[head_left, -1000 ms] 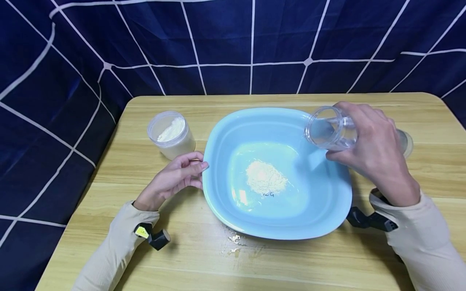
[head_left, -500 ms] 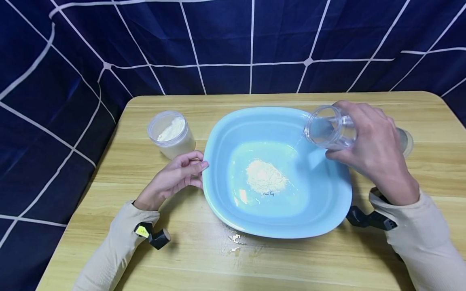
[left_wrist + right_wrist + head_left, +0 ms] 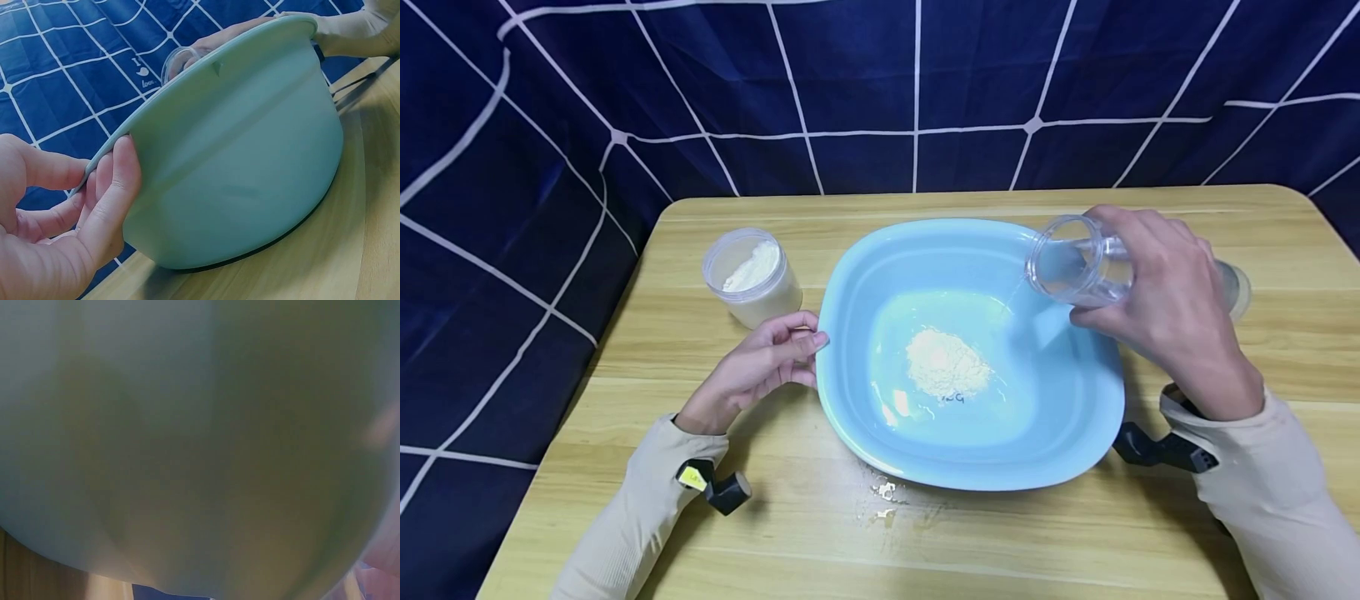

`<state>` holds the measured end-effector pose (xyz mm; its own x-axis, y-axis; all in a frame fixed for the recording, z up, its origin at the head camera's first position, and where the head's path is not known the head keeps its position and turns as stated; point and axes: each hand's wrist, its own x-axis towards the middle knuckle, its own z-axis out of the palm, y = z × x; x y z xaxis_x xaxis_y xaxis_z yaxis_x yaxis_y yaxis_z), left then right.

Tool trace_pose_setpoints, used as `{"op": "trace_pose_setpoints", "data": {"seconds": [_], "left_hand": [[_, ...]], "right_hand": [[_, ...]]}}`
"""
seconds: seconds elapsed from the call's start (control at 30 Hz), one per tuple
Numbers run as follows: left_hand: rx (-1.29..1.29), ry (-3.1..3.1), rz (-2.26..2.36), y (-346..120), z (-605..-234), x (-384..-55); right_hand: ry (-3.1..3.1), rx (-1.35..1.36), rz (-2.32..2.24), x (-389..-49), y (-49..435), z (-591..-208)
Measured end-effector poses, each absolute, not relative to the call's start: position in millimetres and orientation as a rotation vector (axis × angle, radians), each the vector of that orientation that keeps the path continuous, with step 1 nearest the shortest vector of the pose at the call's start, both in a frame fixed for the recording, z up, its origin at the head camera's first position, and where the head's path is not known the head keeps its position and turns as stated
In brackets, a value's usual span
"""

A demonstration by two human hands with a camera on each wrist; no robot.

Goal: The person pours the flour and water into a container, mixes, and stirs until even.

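Note:
A light blue plastic basin (image 3: 1060, 400) stands on the wooden table with a heap of white powder (image 3: 947, 364) on its floor. At its left rim my left hand (image 3: 767, 358) pinches the edge, thumb on top and fingers beneath; the left wrist view shows this hand (image 3: 94, 206) close up. My right hand (image 3: 1172, 292) grips a clear jar (image 3: 1078, 262), tilted with its mouth over the basin's right side. Clear liquid lies inside the jar, and a thin trickle falls from its lip. The basin's outer wall (image 3: 187, 456), blurred, fills most of the right wrist view.
To the left of the basin stands an uncovered clear jar (image 3: 756, 279) partly filled with white powder. Small wet spots (image 3: 883, 492) lie on the table (image 3: 760, 533) in front of the basin. A greyish round end (image 3: 1234, 292) shows beyond my right hand. Dark blue cloth (image 3: 865, 75) hangs behind.
Both hands, the jar and the basin keep nearly the same places; the head view shifts slightly. The trickle below the jar's lip shows more clearly than one second ago.

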<state>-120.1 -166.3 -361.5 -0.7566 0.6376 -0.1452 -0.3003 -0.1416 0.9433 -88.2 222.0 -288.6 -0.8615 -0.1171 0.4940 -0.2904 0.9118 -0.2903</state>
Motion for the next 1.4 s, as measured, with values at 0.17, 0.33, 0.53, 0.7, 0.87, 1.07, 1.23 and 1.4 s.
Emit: {"op": "trace_pose_setpoints", "data": {"seconds": [0.17, 0.33, 0.53, 0.7, 0.87, 1.07, 1.23, 1.4], "left_hand": [[0.398, 1.502, 1.953, -166.6, -363.0, -120.5], [0.401, 1.499, 1.957, -166.7, -363.1, -120.0], [0.407, 1.502, 1.958, -166.6, -363.4, -120.0], [0.404, 1.510, 1.954, -166.6, -363.8, -120.3], [0.395, 1.511, 1.952, -166.6, -364.1, -120.6], [0.393, 1.508, 1.952, -166.6, -364.1, -120.7], [0.404, 1.506, 1.954, -166.4, -364.4, -121.3], [0.409, 1.505, 1.955, -166.3, -364.7, -121.3]], "right_hand": [[-2.597, 0.292, 0.490, -88.1, 221.9, -288.6], [-2.596, 0.291, 0.491, -87.9, 221.8, -288.9], [-2.591, 0.296, 0.490, -87.5, 221.8, -289.2], [-2.585, 0.301, 0.483, -87.6, 221.8, -289.4], [-2.584, 0.302, 0.483, -87.6, 221.8, -289.6], [-2.593, 0.295, 0.473, -87.5, 221.8, -289.4], [-2.589, 0.299, 0.468, -87.6, 222.2, -289.1], [-2.592, 0.294, 0.469, -87.7, 222.1, -289.1]]}}
